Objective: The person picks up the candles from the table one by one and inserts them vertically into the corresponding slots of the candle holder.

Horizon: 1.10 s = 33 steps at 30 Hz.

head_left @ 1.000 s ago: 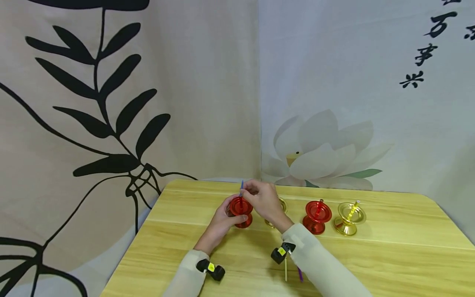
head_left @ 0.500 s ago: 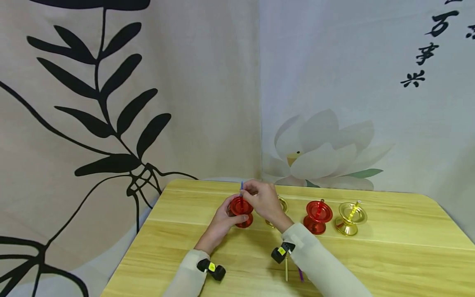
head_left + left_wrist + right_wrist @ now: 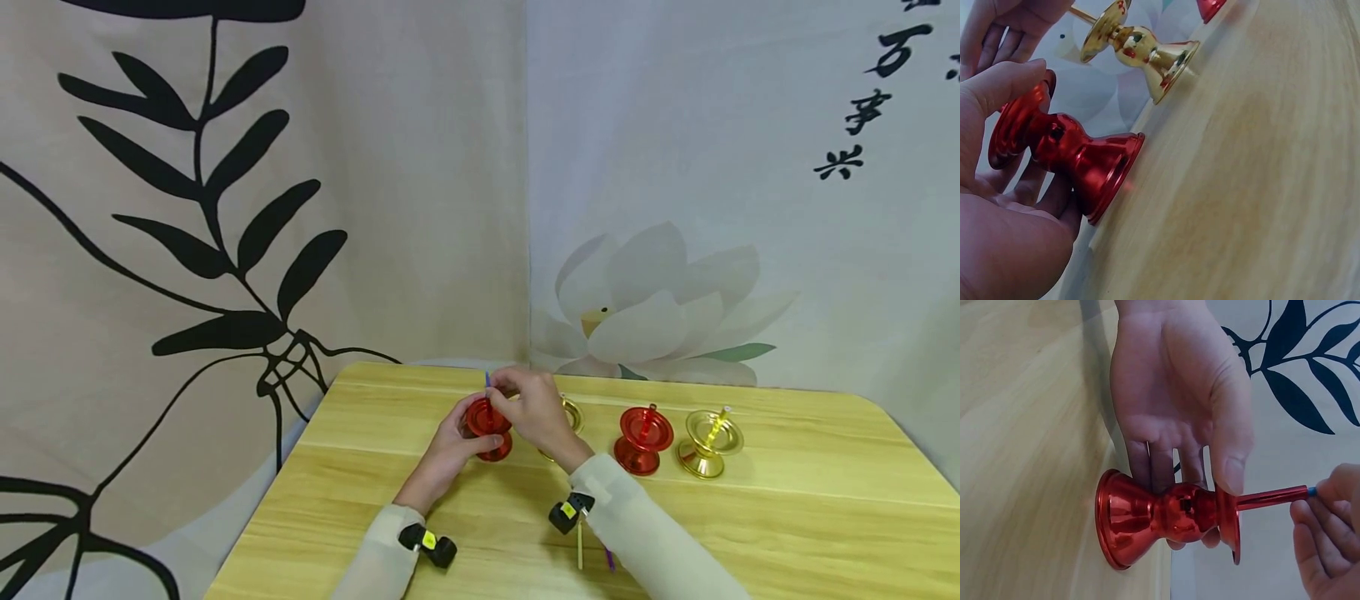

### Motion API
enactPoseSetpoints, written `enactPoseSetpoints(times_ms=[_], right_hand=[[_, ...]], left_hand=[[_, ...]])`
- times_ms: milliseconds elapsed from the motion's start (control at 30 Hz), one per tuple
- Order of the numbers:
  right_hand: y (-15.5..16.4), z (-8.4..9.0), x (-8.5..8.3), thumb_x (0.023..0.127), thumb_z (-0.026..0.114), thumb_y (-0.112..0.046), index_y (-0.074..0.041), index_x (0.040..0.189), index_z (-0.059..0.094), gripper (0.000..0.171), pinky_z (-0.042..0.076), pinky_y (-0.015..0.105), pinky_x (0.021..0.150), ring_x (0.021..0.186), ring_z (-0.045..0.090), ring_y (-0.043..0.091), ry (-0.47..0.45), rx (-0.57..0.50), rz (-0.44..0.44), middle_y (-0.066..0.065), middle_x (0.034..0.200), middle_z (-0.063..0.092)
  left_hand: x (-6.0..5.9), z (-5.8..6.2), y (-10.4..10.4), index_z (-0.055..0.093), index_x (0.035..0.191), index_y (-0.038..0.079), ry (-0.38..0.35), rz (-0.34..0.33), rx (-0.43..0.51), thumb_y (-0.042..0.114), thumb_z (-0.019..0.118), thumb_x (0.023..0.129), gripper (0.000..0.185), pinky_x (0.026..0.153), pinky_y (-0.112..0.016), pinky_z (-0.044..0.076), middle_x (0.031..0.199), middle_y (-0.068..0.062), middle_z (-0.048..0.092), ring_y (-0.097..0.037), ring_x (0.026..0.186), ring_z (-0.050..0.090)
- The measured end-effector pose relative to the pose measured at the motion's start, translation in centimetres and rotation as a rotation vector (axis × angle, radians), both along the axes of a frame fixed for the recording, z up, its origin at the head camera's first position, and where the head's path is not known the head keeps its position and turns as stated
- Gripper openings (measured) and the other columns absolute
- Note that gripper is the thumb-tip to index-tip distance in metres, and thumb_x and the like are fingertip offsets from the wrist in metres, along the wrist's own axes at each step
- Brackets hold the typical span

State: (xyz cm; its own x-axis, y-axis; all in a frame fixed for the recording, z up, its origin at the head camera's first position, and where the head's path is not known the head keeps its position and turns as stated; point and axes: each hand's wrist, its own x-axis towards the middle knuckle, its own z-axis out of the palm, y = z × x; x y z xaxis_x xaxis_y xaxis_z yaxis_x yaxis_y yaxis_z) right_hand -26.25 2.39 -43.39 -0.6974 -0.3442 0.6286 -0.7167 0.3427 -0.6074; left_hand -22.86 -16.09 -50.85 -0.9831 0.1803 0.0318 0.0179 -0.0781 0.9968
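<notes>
A shiny red candle holder [image 3: 495, 450] stands at the left of the row in the head view. My left hand [image 3: 442, 454] grips it, with the thumb over its dish rim and fingers around its stem in the right wrist view. From the dish rises a narrow red tube [image 3: 1272, 497]. My right hand [image 3: 536, 408] pinches a thin blue stick [image 3: 487, 380] at the mouth of that tube. In the right wrist view only a short blue piece shows between tube and fingertips; how deep it sits is hidden.
A gold candle holder [image 3: 1141, 47] stands just right, partly behind my right hand. Farther right are another red holder [image 3: 637, 454] and a gold one [image 3: 701, 458] with a yellow stick. A pale stick [image 3: 580, 550] and a purple stick [image 3: 610, 560] lie near my right sleeve.
The blue stick and my right hand have sunk slightly, so less blue shows above the fingers. My left hand keeps its grip on the red candle holder.
</notes>
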Motion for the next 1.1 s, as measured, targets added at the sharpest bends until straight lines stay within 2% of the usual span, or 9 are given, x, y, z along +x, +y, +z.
enactPoseSetpoints(times_ms=[267, 433, 800, 900, 1100], right_hand=[[0.3, -0.4, 0.1, 0.095, 0.081, -0.001, 0.002, 0.098, 0.080, 0.004, 0.067, 0.043, 0.078, 0.085, 0.080, 0.026, -0.024, -0.028, -0.012, 0.012, 0.095, 0.081], [0.6, 0.1, 0.9, 0.093, 0.084, 0.000, -0.001, 0.101, 0.081, 0.008, 0.067, 0.041, 0.077, 0.087, 0.081, 0.027, -0.049, -0.038, -0.037, 0.009, 0.096, 0.082], [3.9, 1.8, 3.9, 0.099, 0.081, -0.006, -0.004, 0.104, 0.082, 0.005, 0.067, 0.044, 0.082, 0.087, 0.080, 0.018, -0.133, -0.027, -0.002, 0.002, 0.096, 0.082], [5.3, 1.7, 4.7, 0.098, 0.082, -0.005, -0.006, 0.103, 0.083, 0.006, 0.067, 0.042, 0.081, 0.087, 0.079, 0.016, -0.144, -0.006, -0.001, 0.000, 0.096, 0.082], [8.1, 0.9, 6.6, 0.095, 0.083, -0.002, -0.015, 0.099, 0.082, 0.014, 0.066, 0.038, 0.079, 0.084, 0.076, 0.008, -0.206, 0.049, -0.010, -0.010, 0.094, 0.079]], left_hand=[[0.0, 0.0, 0.3, 0.046, 0.163, 0.009, -0.016, -0.006, 0.015, 0.003, 0.084, 0.095, 0.078, 0.114, -0.040, 0.050, 0.153, -0.015, 0.061, -0.031, 0.141, 0.058], [0.0, 0.0, 0.3, 0.047, 0.163, 0.009, -0.016, 0.003, 0.009, 0.003, 0.084, 0.094, 0.078, 0.115, -0.042, 0.049, 0.152, -0.014, 0.062, -0.031, 0.141, 0.058], [0.1, 0.2, 0.1, 0.044, 0.164, 0.005, -0.017, 0.035, -0.047, 0.004, 0.085, 0.094, 0.081, 0.117, -0.052, 0.048, 0.155, -0.020, 0.059, -0.039, 0.143, 0.056], [0.1, 0.2, 0.1, 0.045, 0.164, 0.007, -0.032, 0.050, -0.050, 0.004, 0.085, 0.094, 0.081, 0.117, -0.053, 0.048, 0.154, -0.020, 0.060, -0.039, 0.143, 0.056], [0.3, 0.5, 0.3, 0.046, 0.164, 0.007, -0.035, 0.072, -0.062, 0.002, 0.086, 0.091, 0.084, 0.116, -0.054, 0.049, 0.154, -0.021, 0.059, -0.041, 0.143, 0.056]])
